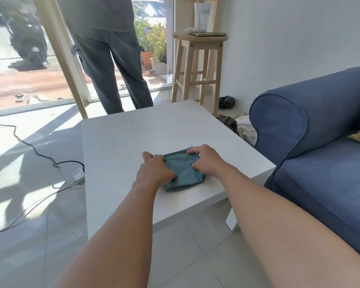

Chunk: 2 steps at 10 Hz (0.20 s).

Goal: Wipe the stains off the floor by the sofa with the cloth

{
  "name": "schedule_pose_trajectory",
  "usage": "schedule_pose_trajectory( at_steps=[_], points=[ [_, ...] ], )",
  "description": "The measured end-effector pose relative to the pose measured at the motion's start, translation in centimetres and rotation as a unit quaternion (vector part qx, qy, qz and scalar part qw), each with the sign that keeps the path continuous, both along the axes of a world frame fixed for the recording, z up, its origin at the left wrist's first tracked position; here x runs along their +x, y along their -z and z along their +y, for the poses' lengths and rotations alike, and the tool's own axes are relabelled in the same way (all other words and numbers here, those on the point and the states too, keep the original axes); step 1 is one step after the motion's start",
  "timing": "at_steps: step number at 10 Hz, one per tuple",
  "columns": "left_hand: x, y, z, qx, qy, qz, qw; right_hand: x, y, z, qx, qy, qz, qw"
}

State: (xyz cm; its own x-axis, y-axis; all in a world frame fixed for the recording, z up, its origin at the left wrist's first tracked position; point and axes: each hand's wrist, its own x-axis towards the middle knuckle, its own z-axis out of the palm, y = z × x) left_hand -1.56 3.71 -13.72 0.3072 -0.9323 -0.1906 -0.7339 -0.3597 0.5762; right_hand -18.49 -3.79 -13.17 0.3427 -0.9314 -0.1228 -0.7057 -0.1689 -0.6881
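A folded teal cloth [182,171] lies on the white low table [116,138], near its front right corner. My left hand [155,170] rests on the cloth's left edge, fingers curled onto the fabric. My right hand [208,160] presses on its right side, fingers bent over the far edge. Both hands touch the cloth and it stays flat on the table. The blue sofa [312,146] stands to the right of the table. The grey tiled floor [185,252] shows below the table; I see no clear stain on it.
A person in dark trousers [114,65] stands by the open glass door behind the table. A wooden stool [197,65] is at the back right. Cables and a white power strip [79,177] lie on the floor to the left. Clothes [241,127] are heaped beside the sofa arm.
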Motion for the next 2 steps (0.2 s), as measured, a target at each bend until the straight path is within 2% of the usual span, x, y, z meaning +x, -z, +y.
schedule_pose_trajectory(
  at_steps=[1, 2],
  points=[
    [-0.2, -0.3, 0.3, -0.027, 0.034, -0.112, 0.993, -0.7, -0.1, 0.3, -0.031, -0.020, 0.047, 0.998],
    [-1.1, -1.3, 0.1, -0.059, 0.073, -0.178, 0.980, -1.9, -1.0, 1.0, -0.066, 0.004, 0.077, 0.995]
  ],
)
